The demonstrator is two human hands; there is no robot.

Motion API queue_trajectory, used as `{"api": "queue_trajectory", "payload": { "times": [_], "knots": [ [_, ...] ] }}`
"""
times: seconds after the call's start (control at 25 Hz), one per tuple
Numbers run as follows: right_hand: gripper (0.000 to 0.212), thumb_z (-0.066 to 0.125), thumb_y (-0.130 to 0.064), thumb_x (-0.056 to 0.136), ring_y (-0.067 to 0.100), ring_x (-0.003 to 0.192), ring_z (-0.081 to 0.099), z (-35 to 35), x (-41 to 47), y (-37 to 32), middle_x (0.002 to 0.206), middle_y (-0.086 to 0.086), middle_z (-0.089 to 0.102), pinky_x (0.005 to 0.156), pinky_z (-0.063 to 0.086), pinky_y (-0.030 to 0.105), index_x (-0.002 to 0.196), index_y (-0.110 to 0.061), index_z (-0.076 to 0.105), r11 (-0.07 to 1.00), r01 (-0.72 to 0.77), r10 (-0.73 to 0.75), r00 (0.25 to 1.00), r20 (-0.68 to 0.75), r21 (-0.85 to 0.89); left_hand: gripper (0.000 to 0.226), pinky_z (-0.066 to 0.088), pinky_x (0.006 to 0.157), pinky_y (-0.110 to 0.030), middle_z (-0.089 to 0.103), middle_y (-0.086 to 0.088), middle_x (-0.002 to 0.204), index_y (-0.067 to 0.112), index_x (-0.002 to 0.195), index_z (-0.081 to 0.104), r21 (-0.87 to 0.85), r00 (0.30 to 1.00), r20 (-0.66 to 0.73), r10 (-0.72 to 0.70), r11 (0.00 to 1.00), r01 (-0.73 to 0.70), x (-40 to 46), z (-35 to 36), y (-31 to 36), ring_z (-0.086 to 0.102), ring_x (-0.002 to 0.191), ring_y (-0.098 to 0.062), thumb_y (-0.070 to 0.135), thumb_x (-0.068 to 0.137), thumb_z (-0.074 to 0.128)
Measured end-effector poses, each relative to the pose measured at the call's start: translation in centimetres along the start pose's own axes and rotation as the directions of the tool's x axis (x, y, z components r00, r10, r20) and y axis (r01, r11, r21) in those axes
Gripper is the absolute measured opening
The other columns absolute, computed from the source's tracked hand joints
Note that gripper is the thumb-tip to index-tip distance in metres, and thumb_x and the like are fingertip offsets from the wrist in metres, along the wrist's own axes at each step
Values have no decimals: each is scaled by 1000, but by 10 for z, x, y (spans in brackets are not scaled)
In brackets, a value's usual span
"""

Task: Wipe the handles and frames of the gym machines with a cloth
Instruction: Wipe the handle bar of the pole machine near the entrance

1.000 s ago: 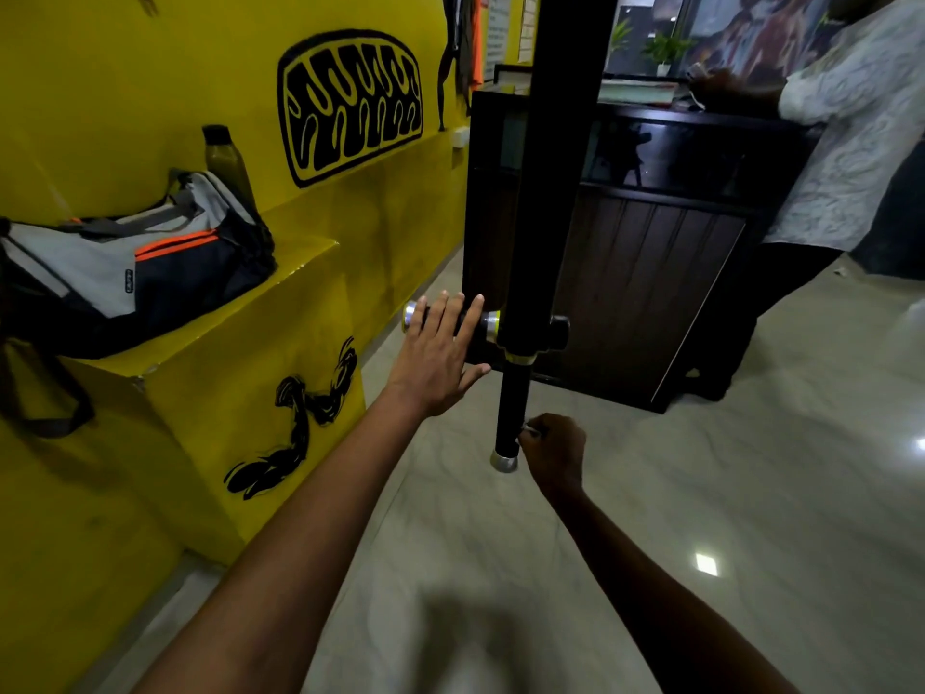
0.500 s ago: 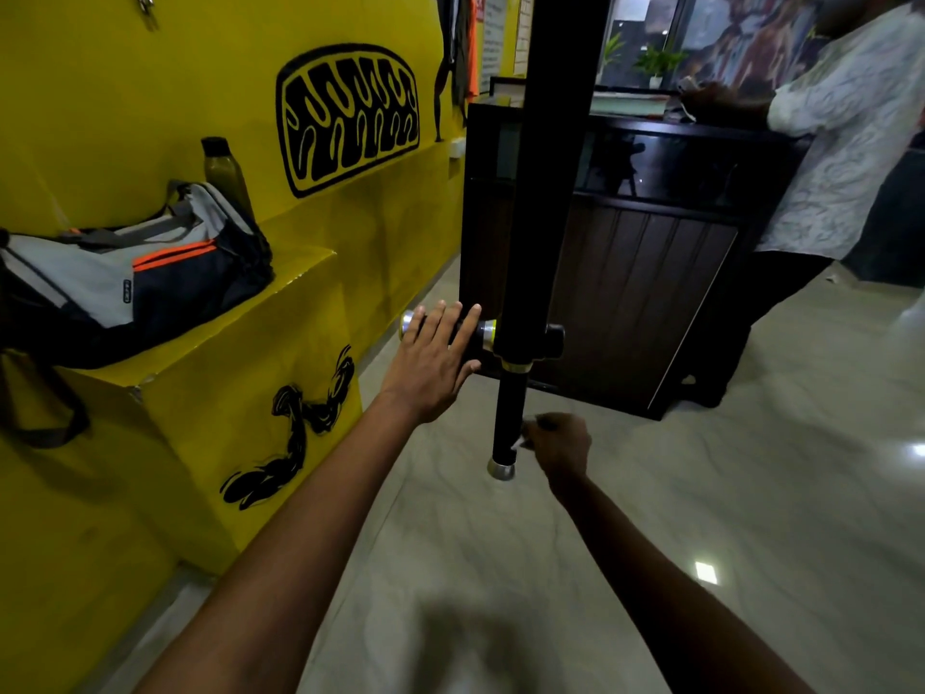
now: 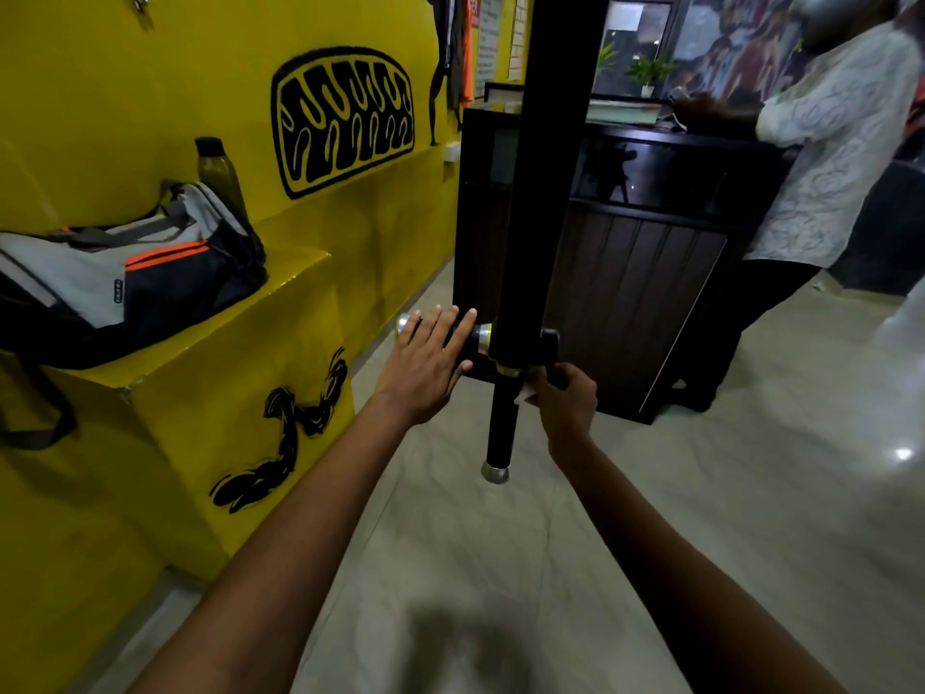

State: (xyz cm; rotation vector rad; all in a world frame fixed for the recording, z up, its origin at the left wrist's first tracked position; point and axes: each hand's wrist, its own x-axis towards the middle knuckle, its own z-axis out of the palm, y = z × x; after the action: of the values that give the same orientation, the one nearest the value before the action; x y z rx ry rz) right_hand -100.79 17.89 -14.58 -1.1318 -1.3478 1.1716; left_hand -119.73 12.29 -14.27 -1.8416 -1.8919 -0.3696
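Left hand [image 3: 430, 360]: we lay it flat, fingers straight, on the side handle [image 3: 440, 333]; it presses there and does not curl round.

Right hand [image 3: 565, 400]: our fingers are curled, pinching a small pale cloth [image 3: 525, 395] against the bar [image 3: 503, 418], just under the junction where the side handle meets it.

Hands to each other: apart, one on each side of the bar, at nearly the same height.

Where the work lies: the bar hangs upright between our hands, its long axis running up and down; its capped lower end [image 3: 494, 473] sits below the right hand. The side handle runs crosswise to the left from the junction, under the left palm.

Nearer hand: the right, already touching the bar with the cloth. The left only steadies.

Step in hand, as we judge it: wiping the lower stretch of the bar, near the junction.

What the next move turns on: we judge the stroke should follow the bar's length, down from the right hand toward the cap, with the left bracing against swing.

Unsure: how much cloth is inside the fist is hidden.

Beyond the hands: a dark surface [image 3: 625, 273] stands behind the bar; a bag [image 3: 130, 278] lies well to the left on a yellow ledge [image 3: 225, 343].
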Motion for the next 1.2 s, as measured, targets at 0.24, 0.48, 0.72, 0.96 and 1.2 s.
{"api": "queue_trajectory", "payload": {
  "times": [0.24,0.48,0.72,0.96,1.2],
  "knots": [
    [27,69,-4,80,23,86,61,7,-18,21,99,11,63,63,54,30,106,-4,62,485,722,-715,653,251,-494,56,16,117,-44,34,-11,152,19,152,15,-11,999,-7,46,999,-46,0,-3,-9,29,141,-29,37,100,25],
    [31,71,-2,75,28,87,61,8,-5,14,96,16,62,61,57,30,105,5,65,-148,819,-674,327,662,-555,51,12,116,-41,38,-7,150,25,151,21,-96,999,-40,-8,995,5,1,0,-7,31,140,-26,31,100,26],
    [13,76,0,67,26,70,57,24,-15,16,81,15,60,48,50,28,76,3,68,-250,770,-558,381,737,-587,52,15,115,-41,38,-6,149,25,151,20,-91,999,-45,-5,996,1,1,0,-7,33,138,-25,33,100,28],
    [19,84,2,54,29,61,56,26,-38,55,68,12,56,49,48,33,63,2,67,-450,740,-281,415,866,-500,54,16,116,-42,37,-6,150,24,151,20,-104,1000,-24,-11,995,9,0,-3,-4,31,139,-25,40,99,20],
    [15,77,8,63,28,59,52,21,-42,76,65,14,53,60,50,35,57,2,64,-611,718,-141,315,939,-333,57,13,117,-42,32,-6,153,25,152,15,-102,1000,1,-7,995,7,1,-4,-7,26,142,-25,43,98,16]
  ]
}}
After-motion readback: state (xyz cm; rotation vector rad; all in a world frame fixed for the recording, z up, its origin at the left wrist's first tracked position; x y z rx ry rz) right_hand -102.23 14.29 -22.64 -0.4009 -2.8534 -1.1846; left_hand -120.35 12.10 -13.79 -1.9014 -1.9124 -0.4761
